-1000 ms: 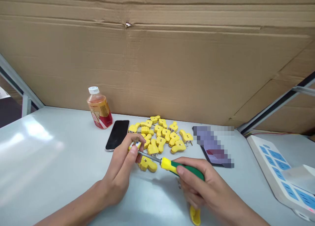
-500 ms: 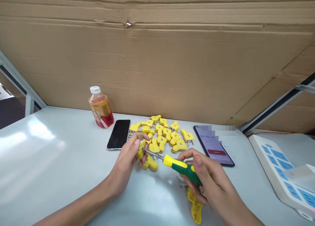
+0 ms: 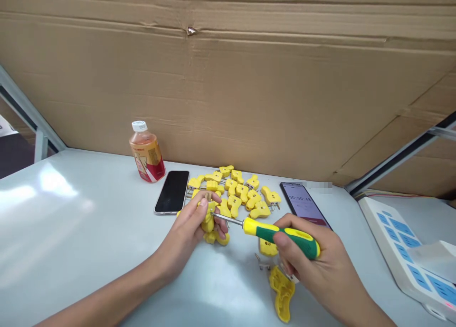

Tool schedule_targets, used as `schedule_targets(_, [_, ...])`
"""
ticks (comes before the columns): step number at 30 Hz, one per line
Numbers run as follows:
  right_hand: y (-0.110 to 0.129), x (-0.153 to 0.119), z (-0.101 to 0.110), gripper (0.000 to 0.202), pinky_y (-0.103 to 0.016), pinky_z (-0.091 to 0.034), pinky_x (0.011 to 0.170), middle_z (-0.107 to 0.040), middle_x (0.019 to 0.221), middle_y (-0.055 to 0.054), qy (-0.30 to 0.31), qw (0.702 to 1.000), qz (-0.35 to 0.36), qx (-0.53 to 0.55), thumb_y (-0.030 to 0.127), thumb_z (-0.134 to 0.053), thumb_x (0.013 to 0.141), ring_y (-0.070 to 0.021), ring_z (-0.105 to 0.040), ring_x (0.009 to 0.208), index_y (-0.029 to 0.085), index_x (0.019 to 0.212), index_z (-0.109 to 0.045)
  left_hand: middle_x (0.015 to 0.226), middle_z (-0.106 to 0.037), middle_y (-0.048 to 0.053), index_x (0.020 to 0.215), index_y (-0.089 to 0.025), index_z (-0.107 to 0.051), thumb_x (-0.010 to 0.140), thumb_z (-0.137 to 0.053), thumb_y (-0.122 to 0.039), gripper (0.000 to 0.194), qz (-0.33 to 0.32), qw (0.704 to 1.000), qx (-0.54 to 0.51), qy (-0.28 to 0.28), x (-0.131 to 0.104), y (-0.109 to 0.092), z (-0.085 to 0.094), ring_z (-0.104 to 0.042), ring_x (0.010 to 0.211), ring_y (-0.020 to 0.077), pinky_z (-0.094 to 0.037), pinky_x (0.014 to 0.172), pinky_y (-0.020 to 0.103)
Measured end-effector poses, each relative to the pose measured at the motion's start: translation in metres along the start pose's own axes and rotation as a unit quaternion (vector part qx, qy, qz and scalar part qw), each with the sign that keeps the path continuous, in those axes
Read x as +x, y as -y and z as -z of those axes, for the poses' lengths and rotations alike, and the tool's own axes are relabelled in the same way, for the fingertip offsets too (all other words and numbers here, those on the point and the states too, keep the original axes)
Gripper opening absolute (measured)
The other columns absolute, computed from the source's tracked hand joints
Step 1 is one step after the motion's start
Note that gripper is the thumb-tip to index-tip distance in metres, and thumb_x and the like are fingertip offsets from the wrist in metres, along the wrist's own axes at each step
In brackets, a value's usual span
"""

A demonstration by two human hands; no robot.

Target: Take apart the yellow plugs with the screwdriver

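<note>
Right grip [image 3: 317,255] curls round a green-and-yellow screwdriver [image 3: 278,234], its tip at the yellow plug [image 3: 208,224] that the left grip [image 3: 190,221] pinches, and partly covers, above the middle of the pale desk [image 3: 96,227]. Along the far edge stands a cardboard sheet [image 3: 249,94]. A white power strip [image 3: 397,251] lies at the right; a drink bottle [image 3: 147,157] stands at far left. The right grip partly hides a timer phone [image 3: 302,203], and a black-screened phone [image 3: 172,192] lies near the bottle. Between them cluster more yellow plugs [image 3: 242,193], some blocked by the left grip. Nearest lie a hollow yellow shell [image 3: 282,293] and small metal pieces [image 3: 263,267].
</note>
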State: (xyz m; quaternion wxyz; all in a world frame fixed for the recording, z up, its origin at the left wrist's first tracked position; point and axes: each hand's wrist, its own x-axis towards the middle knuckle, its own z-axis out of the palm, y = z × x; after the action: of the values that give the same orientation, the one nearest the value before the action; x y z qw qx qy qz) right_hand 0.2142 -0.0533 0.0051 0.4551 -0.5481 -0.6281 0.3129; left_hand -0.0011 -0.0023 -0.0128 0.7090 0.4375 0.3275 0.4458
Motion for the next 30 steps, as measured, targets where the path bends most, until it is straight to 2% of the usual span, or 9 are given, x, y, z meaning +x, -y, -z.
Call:
schedule_targets(4, [-0.001,0.007,0.005,0.006,-0.024,-0.052,0.057,-0.070,0.074,0.001,-0.028,0.994,0.104,-0.035,0.030,-0.076,0.083,-0.0167,-0.064,0.064,0.026,0.086,-0.072,0.074,-0.066,0.000,0.107,-0.023,-0.053,0.097,-0.054,-0.063,0.041,-0.008,0.999,0.041,0.020,0.002,0.001,0.004,-0.064,0.069,0.0198,-0.050,0.072,0.034])
schedule_targets(6, [0.000,0.008,0.005,0.011,-0.024,-0.055,0.062,-0.072,0.083,0.000,-0.036,0.990,0.133,-0.025,0.023,-0.077,0.080,-0.0178,-0.068,0.074,0.028,0.089,-0.073,0.071,-0.066,-0.001,0.105,-0.023,-0.052,0.096,-0.054,-0.065,0.043,-0.017,0.998,0.058,0.018,0.002,0.001,0.004,-0.063,0.067,0.0191,-0.050,0.071,0.033])
schedule_targets(9, [0.003,0.003,0.000,0.020,-0.023,-0.049,0.049,-0.069,0.075,0.001,-0.035,0.998,0.039,0.044,0.040,-0.079,0.082,-0.0140,-0.060,0.056,0.026,0.093,-0.070,0.070,-0.066,-0.001,0.103,-0.023,-0.052,0.096,-0.054,-0.067,0.044,-0.028,0.997,0.069,0.011,0.002,0.001,0.003,-0.062,0.066,0.0176,-0.050,0.071,0.032])
schedule_targets(11, [0.004,0.001,-0.002,0.041,-0.022,-0.037,0.038,-0.060,0.057,0.003,-0.013,0.994,-0.064,0.082,0.063,-0.066,0.089,-0.0101,-0.045,0.040,0.022,0.089,-0.067,0.072,-0.066,-0.002,0.103,-0.024,-0.051,0.096,-0.055,-0.066,0.043,-0.033,0.998,0.062,0.006,0.001,0.000,0.001,-0.061,0.066,0.0173,-0.049,0.071,0.031])
schedule_targets(13, [0.003,0.001,-0.001,0.053,-0.022,-0.032,0.036,-0.051,0.047,0.005,0.005,0.993,-0.099,0.071,0.070,-0.054,0.094,-0.0086,-0.036,0.035,0.020,0.081,-0.066,0.074,-0.065,-0.002,0.104,-0.024,-0.050,0.095,-0.056,-0.065,0.043,-0.035,0.998,0.055,0.001,0.001,-0.001,0.000,-0.061,0.068,0.0175,-0.049,0.071,0.031])
schedule_targets(19, [-0.001,0.011,0.008,0.008,-0.026,-0.057,0.064,-0.069,0.087,-0.004,-0.026,0.989,0.149,0.005,0.034,-0.074,0.089,-0.0193,-0.067,0.078,0.028,0.093,-0.074,0.076,-0.066,-0.001,0.105,-0.024,-0.053,0.098,-0.053,-0.062,0.039,-0.024,0.999,0.044,0.009,0.001,0.001,0.000,-0.061,0.071,0.0175,-0.049,0.076,0.032])
schedule_targets(22, [0.000,0.008,0.004,0.021,-0.025,-0.054,0.054,-0.068,0.087,-0.003,-0.037,0.994,0.093,0.033,0.045,-0.076,0.088,-0.0145,-0.062,0.061,0.027,0.095,-0.071,0.078,-0.067,0.000,0.107,-0.024,-0.053,0.100,-0.050,-0.061,0.037,-0.018,0.999,0.030,0.013,0.000,0.002,0.000,-0.062,0.074,0.0181,-0.049,0.077,0.033])
schedule_targets(26, [0.001,0.004,0.000,0.046,-0.023,-0.037,0.039,-0.055,0.055,0.003,-0.032,0.999,-0.028,0.025,0.063,-0.052,0.099,-0.0096,-0.039,0.039,0.021,0.087,-0.068,0.079,-0.066,0.000,0.108,-0.025,-0.051,0.099,-0.053,-0.060,0.036,-0.024,0.999,0.026,0.007,-0.003,0.001,0.000,-0.061,0.075,0.0185,-0.047,0.076,0.032])
schedule_targets(30, [-0.001,0.008,0.008,0.015,-0.024,-0.053,0.058,-0.067,0.078,-0.002,-0.041,0.989,0.137,-0.036,0.039,-0.065,0.097,-0.0166,-0.061,0.068,0.027,0.092,-0.074,0.079,-0.065,0.000,0.110,-0.026,-0.051,0.101,-0.049,-0.061,0.036,-0.012,0.999,0.031,0.010,-0.003,0.002,0.002,-0.060,0.075,0.0190,-0.046,0.079,0.034])
